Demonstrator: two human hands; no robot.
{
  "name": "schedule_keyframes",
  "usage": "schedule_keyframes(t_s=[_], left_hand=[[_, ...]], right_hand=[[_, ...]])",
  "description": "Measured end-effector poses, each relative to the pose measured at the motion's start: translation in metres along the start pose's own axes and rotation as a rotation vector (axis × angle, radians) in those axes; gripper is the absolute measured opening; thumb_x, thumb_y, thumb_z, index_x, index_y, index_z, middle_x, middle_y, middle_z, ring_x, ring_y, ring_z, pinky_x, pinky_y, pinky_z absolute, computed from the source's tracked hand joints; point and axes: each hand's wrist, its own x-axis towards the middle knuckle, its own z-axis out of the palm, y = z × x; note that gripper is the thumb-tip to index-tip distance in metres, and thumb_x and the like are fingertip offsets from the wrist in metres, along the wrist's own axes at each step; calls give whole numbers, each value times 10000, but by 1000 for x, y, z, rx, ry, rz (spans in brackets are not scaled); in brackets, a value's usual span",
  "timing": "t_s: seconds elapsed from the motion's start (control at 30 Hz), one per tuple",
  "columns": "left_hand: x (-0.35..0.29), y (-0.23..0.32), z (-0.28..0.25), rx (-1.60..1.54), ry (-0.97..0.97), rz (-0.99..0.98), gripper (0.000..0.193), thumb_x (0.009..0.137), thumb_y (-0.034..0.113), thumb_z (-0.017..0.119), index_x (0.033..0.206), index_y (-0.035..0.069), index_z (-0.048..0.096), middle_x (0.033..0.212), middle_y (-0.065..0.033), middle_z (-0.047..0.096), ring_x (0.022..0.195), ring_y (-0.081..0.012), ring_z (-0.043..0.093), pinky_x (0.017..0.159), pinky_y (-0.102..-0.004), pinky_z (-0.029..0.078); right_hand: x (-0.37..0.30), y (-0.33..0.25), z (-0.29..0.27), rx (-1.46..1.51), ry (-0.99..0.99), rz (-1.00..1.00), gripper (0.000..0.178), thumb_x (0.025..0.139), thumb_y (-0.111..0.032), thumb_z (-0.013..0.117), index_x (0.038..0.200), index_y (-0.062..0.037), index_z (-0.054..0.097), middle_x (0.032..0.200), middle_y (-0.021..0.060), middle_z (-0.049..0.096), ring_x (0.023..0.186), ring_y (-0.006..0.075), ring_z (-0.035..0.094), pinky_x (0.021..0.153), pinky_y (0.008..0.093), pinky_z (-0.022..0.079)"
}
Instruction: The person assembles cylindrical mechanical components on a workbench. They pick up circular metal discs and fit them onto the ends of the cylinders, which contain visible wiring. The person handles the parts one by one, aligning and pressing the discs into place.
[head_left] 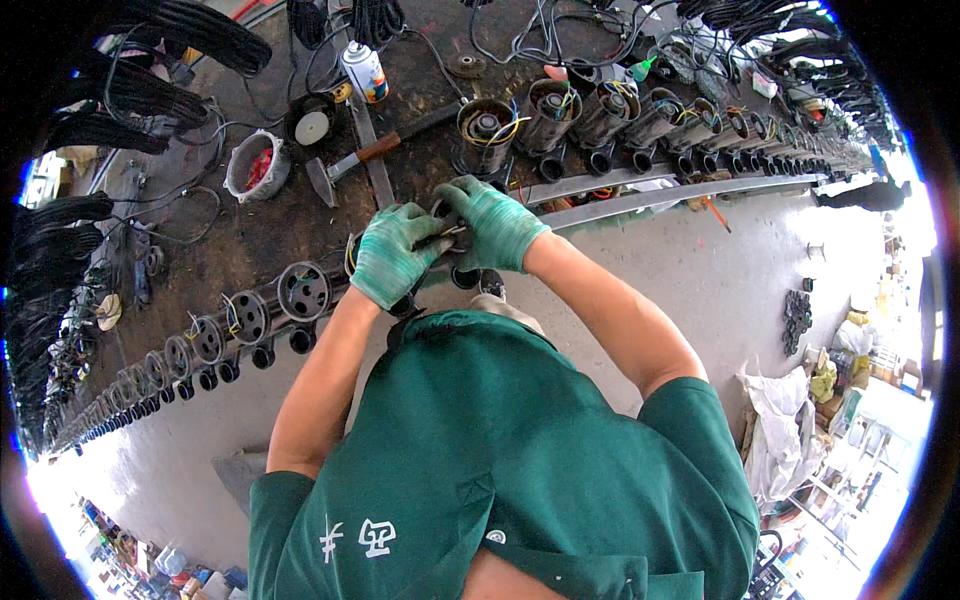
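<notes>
At the front edge of the long workbench [300,215], a row of round motor housings lies side by side, and the one in the middle of that row, directly ahead of the person, is the piece in hand. Left of that motor housing [447,228], finished-looking units with spoked end faces [303,290] trail away along the bench edge. Just left of it, the left hand [392,252], in a green glove, is closed over the housing's near rim, fingers curled down on it. The right hand [495,222], gloved the same, clamps the far side, its fingertips pinching what look like thin wires at the opening; the exact grip is hidden by the gloves. Behind the housing lie a hammer [350,160] and a spray can [365,70], with a small pot [252,165] further left. Right of it stand open units with coloured wires [490,125] showing.

The step in hand appears to be seating or dressing the leads inside this housing. The next move likely calls for steady pressure from both hands, keeping the wires free of the rim so none gets nipped.
</notes>
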Motion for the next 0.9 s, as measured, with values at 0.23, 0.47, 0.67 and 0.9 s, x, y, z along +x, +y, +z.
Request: schedule_keyframes(t_s=[0.23, 0.47, 0.67, 0.9], left_hand=[[-2, -7, 5, 127, -37, 1, 306, 841, 313, 785, 1065, 104, 786, 1031, -155, 719, 956, -384, 667, 868, -486, 535], [-27, 34, -39, 41, 41, -173, 615, 822, 334, 838, 1343, 65, 651, 1225, -182, 688, 1177, -403, 628, 1051, -497, 493], [-158, 53, -54, -282, 689, -670, 394, 897, 51, 745, 1282, 7, 670, 1097, -129, 747, 965, -170, 717, 871, -334, 570], [-389, 89, 94, -75, 807, -1480, 376, 892, 137, 747, 1257, 68, 694, 1079, -178, 746, 924, -256, 735, 820, -363, 574]], right_hand=[[3, -9, -8, 3, -54, 40, 979, 644, -276, 929, 1470, -40, 461, 1385, 250, 529, 1264, 452, 565, 1078, 479, 502], [51, 26, -66, 137, -333, -114, 863, 856, -384, 804, 1540, -29, 414, 1488, 278, 491, 1374, 459, 494, 1109, 476, 474], [203, 3, -54, -306, -505, -153, 402, 957, -182, 627, 1315, 0, 617, 1279, 235, 670, 1194, 408, 644, 1006, 471, 533], [278, 77, 91, -795, -600, -75, 337, 864, -104, 712, 1193, -37, 748, 1290, 204, 700, 1160, 387, 702, 952, 468, 584]])
